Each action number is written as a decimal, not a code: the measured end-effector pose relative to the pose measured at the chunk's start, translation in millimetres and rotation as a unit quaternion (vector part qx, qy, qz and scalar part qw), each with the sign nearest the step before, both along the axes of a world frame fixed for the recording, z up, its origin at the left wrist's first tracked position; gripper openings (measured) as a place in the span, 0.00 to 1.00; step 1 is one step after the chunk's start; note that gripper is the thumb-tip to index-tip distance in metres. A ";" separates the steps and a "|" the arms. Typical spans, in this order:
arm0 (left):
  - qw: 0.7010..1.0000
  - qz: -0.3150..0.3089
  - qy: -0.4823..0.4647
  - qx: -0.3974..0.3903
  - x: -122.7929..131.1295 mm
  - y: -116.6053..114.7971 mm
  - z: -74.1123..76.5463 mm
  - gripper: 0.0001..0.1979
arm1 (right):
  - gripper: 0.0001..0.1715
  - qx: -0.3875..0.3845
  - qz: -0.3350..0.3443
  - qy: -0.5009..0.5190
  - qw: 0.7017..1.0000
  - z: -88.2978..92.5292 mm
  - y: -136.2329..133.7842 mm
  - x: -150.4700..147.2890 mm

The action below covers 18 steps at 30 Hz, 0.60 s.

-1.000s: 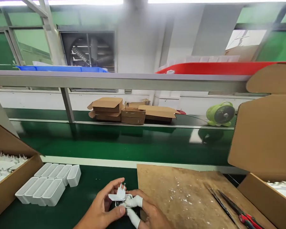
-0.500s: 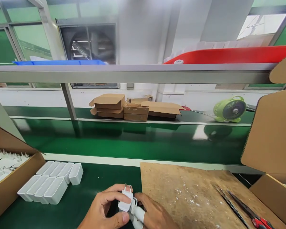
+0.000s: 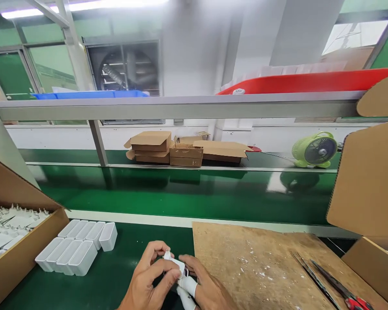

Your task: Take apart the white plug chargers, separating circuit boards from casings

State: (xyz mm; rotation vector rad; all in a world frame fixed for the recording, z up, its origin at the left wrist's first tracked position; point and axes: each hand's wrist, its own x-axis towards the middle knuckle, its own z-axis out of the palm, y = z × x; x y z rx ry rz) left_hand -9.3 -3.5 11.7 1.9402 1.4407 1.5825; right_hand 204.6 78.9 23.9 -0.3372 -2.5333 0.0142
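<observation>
A small white power plug [image 3: 177,265] is held low in the middle of the head view, above the green tabletop. My left hand [image 3: 153,275] pinches it between thumb and fingers; its metal prongs are mostly hidden by the fingertips. My right hand [image 3: 210,284] closes around the plug's right side, with white covers [image 3: 187,286] on some of its fingers. A thin pale loop [image 3: 186,272] shows between the plug and the right fingers. Left of the hands, white open-topped plastic cases [image 3: 80,258] stand in two rows.
A cardboard box [image 3: 29,245] at left holds many white plug parts. At right, a worn brown board [image 3: 245,262] bears tweezers [image 3: 313,277] and red-handled scissors [image 3: 339,286]. Another cardboard box [image 3: 371,262] stands open beyond them. A green conveyor belt [image 3: 187,198] runs behind.
The plug has tilted from prongs-up so that its prongs now sit behind my left fingertips. My left fingers have curled over its upper end. The view has shifted slightly.
</observation>
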 end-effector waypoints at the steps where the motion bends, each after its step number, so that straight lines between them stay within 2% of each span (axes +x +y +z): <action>1: 1.000 0.004 0.021 0.011 -0.9 0.0 -0.6 0.09 | 0.27 0.018 -0.011 -0.018 1.000 -2.5 0.3 0.6; 3: 0.998 0.005 0.048 0.033 -1.9 0.0 -0.6 0.14 | 0.29 0.033 -0.029 -0.070 0.997 -5.1 0.7 1.4; 5: 0.998 0.024 0.047 0.030 -1.0 1.0 -0.8 0.19 | 0.34 0.044 -0.030 -0.107 0.993 -4.8 1.6 1.3; 9: 0.996 0.088 -0.016 -0.016 6.1 8.0 -5.3 0.30 | 0.43 0.048 -0.006 -0.108 0.993 -2.8 5.4 1.6; 14: 0.988 0.084 -0.114 -0.069 12.1 15.6 -7.8 0.30 | 0.39 0.067 0.020 -0.085 0.994 -2.5 10.3 6.2; 18: 0.986 0.034 -0.118 -0.111 7.0 9.2 -1.4 0.28 | 0.37 0.035 0.027 -0.075 0.996 2.2 9.6 0.2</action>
